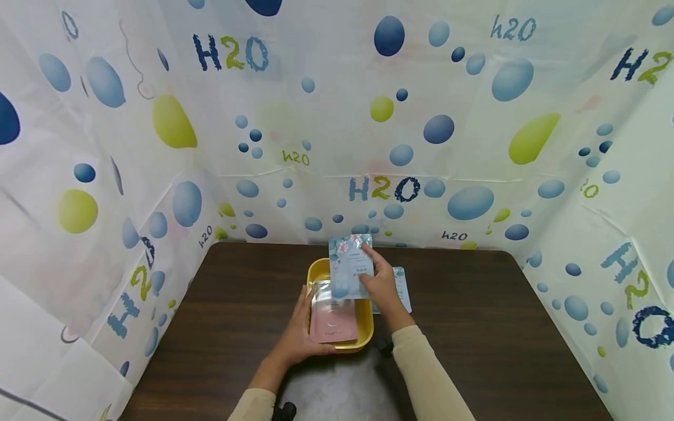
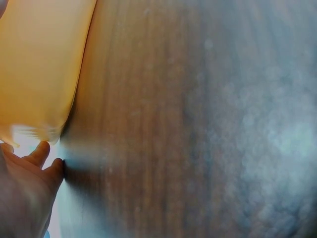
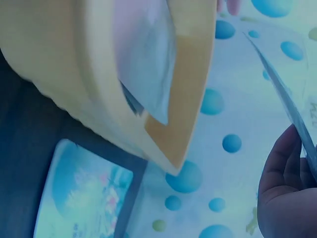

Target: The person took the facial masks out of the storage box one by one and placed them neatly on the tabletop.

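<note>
My right hand (image 1: pixel 383 286) pinches a light blue floral sheet-mask packet (image 1: pixel 347 266) by its right side, above the yellow plastic basket (image 1: pixel 365 327). Seen edge-on in the right wrist view, the packet (image 3: pixel 285 94) stands between thumb and fingers. With my left hand (image 1: pixel 297 336) I hold the basket's near left corner, fingers along the left side and thumb at the front. Inside the basket lies a pink and silver packet (image 1: pixel 334 321); what is under it is hidden. Another blue floral packet (image 1: pixel 402 289) lies on the table, right of the basket, partly behind my right hand.
The dark wooden table (image 1: pixel 237 298) has a pale glare patch near its front. A white curtain (image 1: pixel 326 117) printed with blue and green drops surrounds it at the back and sides.
</note>
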Motion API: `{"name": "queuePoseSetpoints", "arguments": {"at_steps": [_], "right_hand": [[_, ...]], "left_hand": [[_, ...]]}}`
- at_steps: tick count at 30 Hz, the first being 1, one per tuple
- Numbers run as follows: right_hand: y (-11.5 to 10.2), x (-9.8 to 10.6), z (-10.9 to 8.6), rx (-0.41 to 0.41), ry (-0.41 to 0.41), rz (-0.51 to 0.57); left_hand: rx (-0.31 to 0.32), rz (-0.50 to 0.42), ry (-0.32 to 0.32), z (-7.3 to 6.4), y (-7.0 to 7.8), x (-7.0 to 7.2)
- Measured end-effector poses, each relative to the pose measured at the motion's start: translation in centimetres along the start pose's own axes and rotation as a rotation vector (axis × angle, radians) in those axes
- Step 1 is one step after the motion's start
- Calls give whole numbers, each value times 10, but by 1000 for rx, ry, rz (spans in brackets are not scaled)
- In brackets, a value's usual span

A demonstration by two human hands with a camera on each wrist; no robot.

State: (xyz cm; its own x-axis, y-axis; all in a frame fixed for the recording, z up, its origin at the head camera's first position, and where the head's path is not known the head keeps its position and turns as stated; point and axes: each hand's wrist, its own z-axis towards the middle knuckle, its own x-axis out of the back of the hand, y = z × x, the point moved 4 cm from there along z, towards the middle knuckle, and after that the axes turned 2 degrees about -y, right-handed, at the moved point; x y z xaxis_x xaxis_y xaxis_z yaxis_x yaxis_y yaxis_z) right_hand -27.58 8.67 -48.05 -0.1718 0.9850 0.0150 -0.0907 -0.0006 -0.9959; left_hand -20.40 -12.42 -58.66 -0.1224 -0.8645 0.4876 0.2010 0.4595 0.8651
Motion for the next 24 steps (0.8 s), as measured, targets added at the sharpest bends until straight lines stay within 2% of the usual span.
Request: {"name": "queuePoseSetpoints", "arguments": {"at_steps": [2, 7, 24], "right_hand": [[4, 5, 5, 11, 19, -1], [-5, 17, 9, 0, 76, -24], [-12, 78, 16, -23, 181, -29]], "left_hand": [[5, 4, -2, 0, 0, 0], [9, 0, -3, 1, 0, -1], [-70, -7, 12, -2, 1, 1]]}}
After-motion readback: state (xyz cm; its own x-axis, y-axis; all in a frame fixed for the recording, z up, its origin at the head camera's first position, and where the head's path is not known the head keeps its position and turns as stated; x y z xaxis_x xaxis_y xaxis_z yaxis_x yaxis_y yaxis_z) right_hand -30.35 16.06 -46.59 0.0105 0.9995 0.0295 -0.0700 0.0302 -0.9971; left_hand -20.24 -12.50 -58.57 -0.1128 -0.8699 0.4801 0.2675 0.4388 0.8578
